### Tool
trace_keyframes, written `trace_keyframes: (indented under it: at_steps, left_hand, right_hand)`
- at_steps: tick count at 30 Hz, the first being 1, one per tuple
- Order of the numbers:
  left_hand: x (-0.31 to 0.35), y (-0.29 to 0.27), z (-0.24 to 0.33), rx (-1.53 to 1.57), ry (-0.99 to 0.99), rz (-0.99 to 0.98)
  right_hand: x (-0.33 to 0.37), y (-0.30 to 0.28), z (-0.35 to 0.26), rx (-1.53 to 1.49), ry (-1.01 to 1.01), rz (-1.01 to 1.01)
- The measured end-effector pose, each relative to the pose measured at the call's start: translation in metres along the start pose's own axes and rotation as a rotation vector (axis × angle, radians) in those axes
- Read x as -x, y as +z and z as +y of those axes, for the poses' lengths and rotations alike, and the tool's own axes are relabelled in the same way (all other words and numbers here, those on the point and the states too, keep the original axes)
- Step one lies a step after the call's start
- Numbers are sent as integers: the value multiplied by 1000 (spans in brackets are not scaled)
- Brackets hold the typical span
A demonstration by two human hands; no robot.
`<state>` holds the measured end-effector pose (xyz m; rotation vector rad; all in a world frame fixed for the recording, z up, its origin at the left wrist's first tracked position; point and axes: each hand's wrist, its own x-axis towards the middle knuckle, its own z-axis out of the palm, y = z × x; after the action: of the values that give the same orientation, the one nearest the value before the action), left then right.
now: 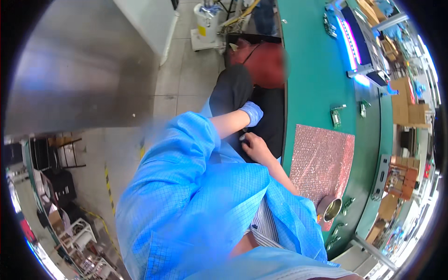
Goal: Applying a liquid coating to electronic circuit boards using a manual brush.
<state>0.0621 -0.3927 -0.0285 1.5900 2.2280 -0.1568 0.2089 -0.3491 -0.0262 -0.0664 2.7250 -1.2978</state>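
Over my lap, my left hand [252, 113] wears a pale blue glove and is curled, its fingertips turned out of sight against the dark trousers [267, 111]. My right hand [256, 147] is bare and sits close by, nearer to my body. Its fingers are bent in, with a small pale spot at the tips that is too small to name. Whatever either hand may hold is hidden. Loose blue checked sleeves [163, 163] cover my upper arms. Just beyond my knees lies a red plastic bag [266, 63] in a dark container.
A green-topped bench [308, 70] runs along my right, bearing a pink bubble-wrap sheet [319, 158], a tape roll [331, 208], several circuit boards [335, 118] and a lit lamp device [350, 39]. To the left stands a large grey metal surface [84, 70]. A white bucket [206, 21] is on the floor ahead.
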Motion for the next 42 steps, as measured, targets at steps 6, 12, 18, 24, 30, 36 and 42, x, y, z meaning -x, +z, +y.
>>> trace_keyframes:
  at_steps: [6, 12, 18, 24, 30, 36, 42]
  left_hand:
    - [-17, 8, 21, -1, 163, -84]
    - [-35, 2, 15, 261, 148, -202]
    - [-34, -87, -7, 1031, 521, -296]
    - [-91, -173, 17, 1221, 181, 82]
    - [-178, -202, 80, 1207, 95, 205]
    - [-283, -232, 131, 1020, 164, 140]
    - [-406, -242, 150, 502, 213, 269]
  right_hand:
    - [0, -10, -26, -91, 140, -23]
    - [0, -48, -68, -113, 190, 3]
    - [50, -78, -63, -180, 248, 117]
    - [110, -112, -43, -323, 269, 163]
    - [149, -156, -35, -406, 273, 419]
    - [184, -173, -29, -453, 389, 628]
    - [205, -169, -36, -392, 643, 769]
